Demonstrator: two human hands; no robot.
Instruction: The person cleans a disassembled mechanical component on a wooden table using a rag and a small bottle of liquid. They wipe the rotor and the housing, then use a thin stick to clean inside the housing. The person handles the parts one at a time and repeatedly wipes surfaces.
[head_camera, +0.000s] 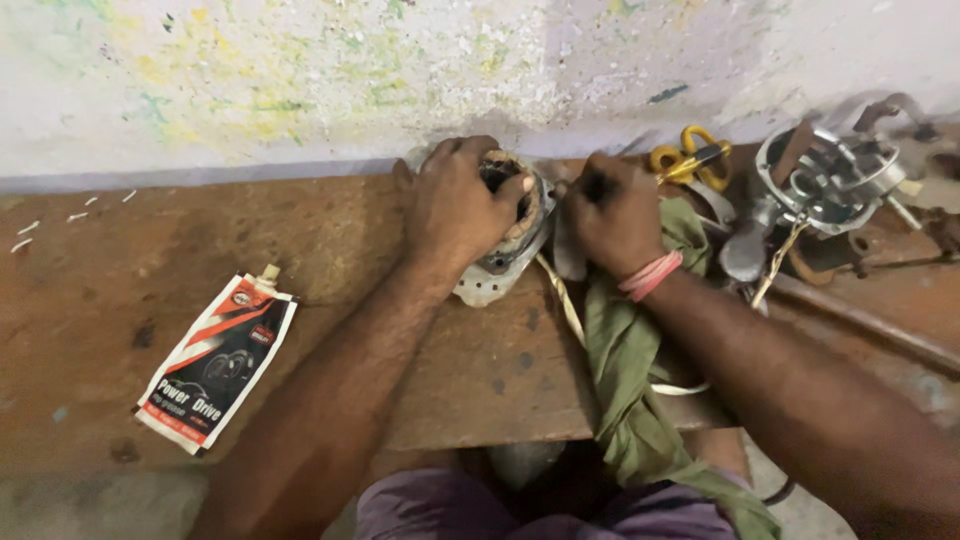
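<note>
My left hand (455, 210) grips a round motor part with copper windings (505, 250) that rests on the brown wooden bench (330, 250) against the wall. Its fingers curl over the top of the windings. My right hand (612, 215) is closed around a dark tool handle (597, 184) right beside the motor part, at its right edge. What the tool's tip touches is hidden by the hand. A pink band circles my right wrist. A pale twisted cord (565, 300) runs from the motor part across the bench.
A green cloth (630, 380) hangs over the bench edge under my right arm. A squeeze pouch with a nozzle (215, 360) lies at the left. Yellow-handled scissors (690, 155) and a metal motor housing (830, 180) sit at the right. A paint-flecked wall stands behind.
</note>
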